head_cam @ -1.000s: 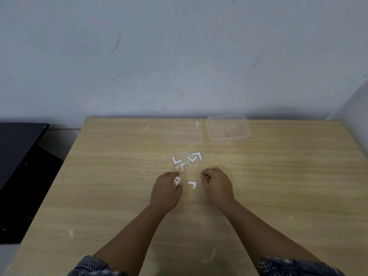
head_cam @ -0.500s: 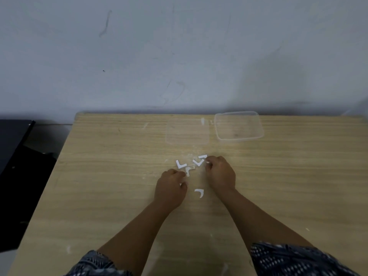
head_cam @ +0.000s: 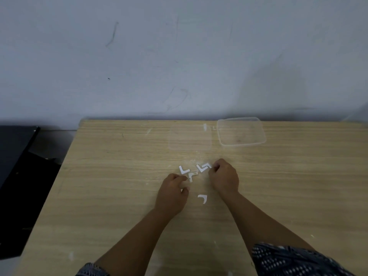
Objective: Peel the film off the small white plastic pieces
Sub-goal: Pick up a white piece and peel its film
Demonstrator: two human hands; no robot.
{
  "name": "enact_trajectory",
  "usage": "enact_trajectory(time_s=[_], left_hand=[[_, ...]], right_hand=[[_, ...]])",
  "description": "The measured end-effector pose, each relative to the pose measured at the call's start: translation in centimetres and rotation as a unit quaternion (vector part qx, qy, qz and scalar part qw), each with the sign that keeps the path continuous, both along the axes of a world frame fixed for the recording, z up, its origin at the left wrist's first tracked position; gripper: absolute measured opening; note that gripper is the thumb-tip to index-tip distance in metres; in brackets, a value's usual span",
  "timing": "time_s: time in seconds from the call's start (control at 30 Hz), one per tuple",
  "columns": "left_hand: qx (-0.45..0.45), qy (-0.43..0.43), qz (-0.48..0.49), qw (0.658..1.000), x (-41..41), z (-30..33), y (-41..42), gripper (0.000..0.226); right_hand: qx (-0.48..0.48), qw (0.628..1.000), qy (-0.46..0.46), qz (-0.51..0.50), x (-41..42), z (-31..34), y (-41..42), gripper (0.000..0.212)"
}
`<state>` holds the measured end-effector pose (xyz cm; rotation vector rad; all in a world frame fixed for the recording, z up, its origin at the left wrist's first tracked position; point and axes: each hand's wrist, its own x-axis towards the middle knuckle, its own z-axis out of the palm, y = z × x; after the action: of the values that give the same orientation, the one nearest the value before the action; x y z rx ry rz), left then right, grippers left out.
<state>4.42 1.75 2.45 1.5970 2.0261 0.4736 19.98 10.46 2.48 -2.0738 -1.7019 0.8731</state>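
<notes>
Small white L-shaped plastic pieces sit mid-surface. Cluster of roughly four: one at (head_cam: 183, 169), one at (head_cam: 192, 175), a pair around (head_cam: 203, 167). One loner (head_cam: 203, 198) lies at 6 o'clock from the cluster, between our two wrists.

Our right hand (head_cam: 225, 177) is at the cluster's 3 o'clock edge, fingers curled, fingertips at the outer piece of the pair. The grip looks like a pinch on its end, but contact is too small to confirm. Our left hand (head_cam: 172, 191) is at 7 o'clock from the cluster, fingers curled, with something pale at the fingertips near the thumb. We can't tell whether that is a piece, film or nothing.

Handling, as we judge it:
- Pieces are nearly weightless, flat, thin and probably stiff. They'll skid on the wooden surface (head_cam: 111, 176) if pushed sideways.
- Hard to lift flat, so tip one up by a leg end or slide it under a fingertip first.
- Pinch one leg of the L by its edges and leave the faces free for peeling.
- Start the film at a corner or leg tip with a nail. The film itself isn't visible here; it will likely be clingy.

A clear container (head_cam: 242, 130) and a flat clear lid (head_cam: 190, 139) sit at 12 to 1 o'clock, well apart from the pieces.
</notes>
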Motion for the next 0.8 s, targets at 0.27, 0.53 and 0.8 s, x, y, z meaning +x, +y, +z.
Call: enact_trajectory(time_s=[0.27,0.53,0.8], left_hand=[[0.094,-0.08,0.031,0.992,0.9,4.6,0.5,0.036],[0.199,-0.125,-0.003,0.972,3.0,11.5,1.9,0.042],[0.251,-0.143,0.015,0.957,4.2,15.3,1.3,0.018]], right_hand=[[0.052,0.988,0.145,-0.02,0.6,4.5,-1.4,0.01],[0.113,0.951,0.286,0.017,1.4,11.3,-3.9,0.015],[0.157,0.923,0.35,0.027,2.3,16.0,-5.4,0.015]])
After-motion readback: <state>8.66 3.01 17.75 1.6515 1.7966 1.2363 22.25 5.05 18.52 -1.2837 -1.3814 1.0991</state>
